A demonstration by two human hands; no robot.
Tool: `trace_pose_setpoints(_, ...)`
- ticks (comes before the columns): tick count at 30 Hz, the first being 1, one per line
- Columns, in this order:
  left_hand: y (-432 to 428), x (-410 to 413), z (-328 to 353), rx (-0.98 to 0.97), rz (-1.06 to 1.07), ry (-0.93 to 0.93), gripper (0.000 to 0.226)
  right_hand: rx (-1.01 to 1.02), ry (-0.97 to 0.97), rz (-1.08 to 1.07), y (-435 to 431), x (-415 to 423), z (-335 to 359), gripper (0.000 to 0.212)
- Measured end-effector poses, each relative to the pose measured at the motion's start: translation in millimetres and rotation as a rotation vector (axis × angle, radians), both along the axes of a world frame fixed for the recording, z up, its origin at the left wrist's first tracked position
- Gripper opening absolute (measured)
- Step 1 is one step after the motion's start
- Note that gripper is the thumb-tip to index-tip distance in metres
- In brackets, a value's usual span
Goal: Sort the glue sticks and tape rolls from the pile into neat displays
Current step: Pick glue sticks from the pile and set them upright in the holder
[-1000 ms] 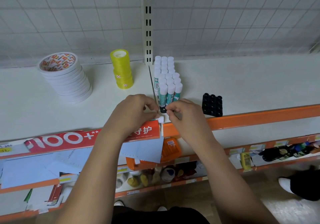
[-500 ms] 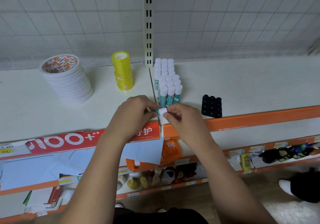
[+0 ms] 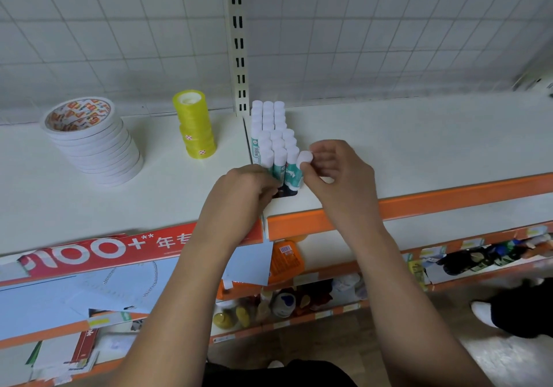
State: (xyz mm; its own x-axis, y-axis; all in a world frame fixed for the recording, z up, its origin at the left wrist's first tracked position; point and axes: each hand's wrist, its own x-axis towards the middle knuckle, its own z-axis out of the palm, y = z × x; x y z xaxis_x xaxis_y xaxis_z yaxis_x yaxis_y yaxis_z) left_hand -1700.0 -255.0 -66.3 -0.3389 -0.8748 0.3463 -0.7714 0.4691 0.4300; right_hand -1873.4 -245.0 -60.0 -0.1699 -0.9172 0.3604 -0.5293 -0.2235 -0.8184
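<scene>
A block of white-capped, teal-labelled glue sticks (image 3: 270,135) stands upright in rows on the white shelf (image 3: 419,144), just right of the shelf seam. My right hand (image 3: 341,174) pinches one more glue stick (image 3: 305,159) by its white cap, upright against the right end of the front row. My left hand (image 3: 242,192) has its fingers curled against the bottom of the front row; its fingertips are hidden. To the left stand a stack of wide white tape rolls (image 3: 89,141) and a stack of yellow tape rolls (image 3: 194,126).
A slotted upright post (image 3: 238,42) and a wire grid back the shelf. An orange lip (image 3: 449,198) and a red banner (image 3: 104,252) edge its front. Lower shelves hold papers and small bottles. A shoe (image 3: 484,311) shows on the floor at right.
The glue stick, held flat between both hands at the shelf front, is now upright in my right hand at the front row's right end. My right hand now hides the black block.
</scene>
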Motion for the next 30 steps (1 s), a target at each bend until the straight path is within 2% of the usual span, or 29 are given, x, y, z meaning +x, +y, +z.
trace_pose_setpoints(9, -1.3, -6.2, -10.8, 0.083, 0.036, -0.077, 0.023, 0.000, 0.041, 0.033, -5.4, 5.4, -9.3, 0.018)
trace_pose_setpoints(18, 0.2, -11.1, -13.5, 0.080, 0.064, -0.096, 0.024, -0.077, 0.098, -0.016, -6.8, 19.7, -27.4, 0.017)
trace_pose_setpoints(30, 2.8, -16.0, -13.6, 0.095, 0.115, -0.100, 0.020, -0.042, 0.039, -0.049, -7.6, 15.7, -28.7, 0.015)
